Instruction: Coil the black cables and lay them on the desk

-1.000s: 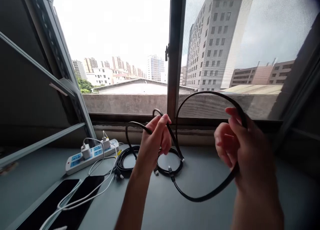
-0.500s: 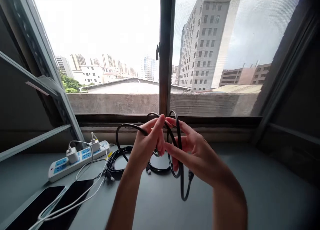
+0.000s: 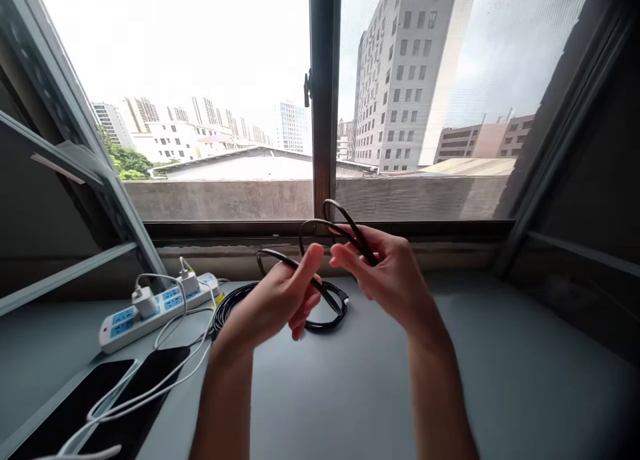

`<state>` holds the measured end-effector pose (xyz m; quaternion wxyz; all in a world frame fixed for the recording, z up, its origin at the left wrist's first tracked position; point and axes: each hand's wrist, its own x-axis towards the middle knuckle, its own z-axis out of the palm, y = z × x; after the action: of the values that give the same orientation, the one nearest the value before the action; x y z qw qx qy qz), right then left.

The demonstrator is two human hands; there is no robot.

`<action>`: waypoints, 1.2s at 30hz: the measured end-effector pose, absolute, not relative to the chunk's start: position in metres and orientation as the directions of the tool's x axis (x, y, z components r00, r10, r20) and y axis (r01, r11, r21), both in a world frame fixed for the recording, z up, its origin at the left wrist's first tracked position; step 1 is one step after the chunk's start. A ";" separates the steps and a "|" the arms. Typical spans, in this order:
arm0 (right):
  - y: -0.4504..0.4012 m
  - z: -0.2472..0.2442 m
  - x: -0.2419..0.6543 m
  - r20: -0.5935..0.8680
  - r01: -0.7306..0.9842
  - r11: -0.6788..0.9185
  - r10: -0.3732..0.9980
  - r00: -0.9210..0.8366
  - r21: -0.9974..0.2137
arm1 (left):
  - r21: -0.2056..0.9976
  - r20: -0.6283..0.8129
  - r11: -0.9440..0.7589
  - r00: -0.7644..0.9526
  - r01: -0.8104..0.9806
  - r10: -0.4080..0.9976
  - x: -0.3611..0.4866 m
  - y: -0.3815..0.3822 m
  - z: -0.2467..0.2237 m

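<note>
A black cable (image 3: 345, 219) hangs in loops between my two hands above the grey table. My left hand (image 3: 280, 297) has its fingers wrapped round one part of the cable, with the thumb pointing up. To its right, my right hand (image 3: 383, 270) is closed on other strands, which arch above its fingers. The hands are a small gap apart. Behind and below them, a coiled black cable (image 3: 324, 325) lies on the table, and a second black coil (image 3: 231, 307) is partly hidden by my left hand.
At the left of the grey table (image 3: 330, 400) stands a white power strip (image 3: 163, 311) with plugged-in chargers. White cables (image 3: 170, 380) run over two black flat devices (image 3: 145, 393) at the lower left. A window sill (image 3: 240, 232) borders the back.
My hands have moved apart, the left one down and leftward. The cable loops have shifted and now arch higher over my right hand. The view has shifted slightly.
</note>
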<state>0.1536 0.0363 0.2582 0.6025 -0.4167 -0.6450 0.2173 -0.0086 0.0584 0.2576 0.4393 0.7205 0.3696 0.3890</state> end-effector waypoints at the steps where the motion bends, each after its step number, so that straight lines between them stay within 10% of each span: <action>1: 0.036 0.258 0.151 0.601 0.312 0.555 0.796 0.067 -0.771 | 0.933 0.176 -0.301 0.479 0.196 0.860 -0.006 0.057 0.259; 14: 0.043 0.253 0.161 0.614 0.516 0.522 0.790 0.008 -0.679 | 0.931 0.285 -0.365 0.605 0.010 0.744 0.000 0.063 0.263; 25: 0.055 0.250 0.167 0.749 0.639 0.480 0.617 0.241 -0.601 | 0.526 0.806 -0.849 0.291 0.048 0.515 -0.014 0.026 0.275; 29: 0.047 0.253 0.161 0.777 0.628 0.509 0.568 0.270 -0.590 | 0.408 0.780 -0.872 0.392 0.271 0.487 -0.017 0.058 0.266; 36: 0.023 0.264 0.151 0.848 0.588 0.635 0.496 0.187 -0.501 | 0.571 0.770 -0.797 0.208 0.197 0.603 0.008 0.117 0.241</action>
<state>0.1513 0.0234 0.2640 0.6421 -0.4259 -0.6364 -0.0358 0.0076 0.1168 0.2405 0.1779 0.7564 0.2646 0.5711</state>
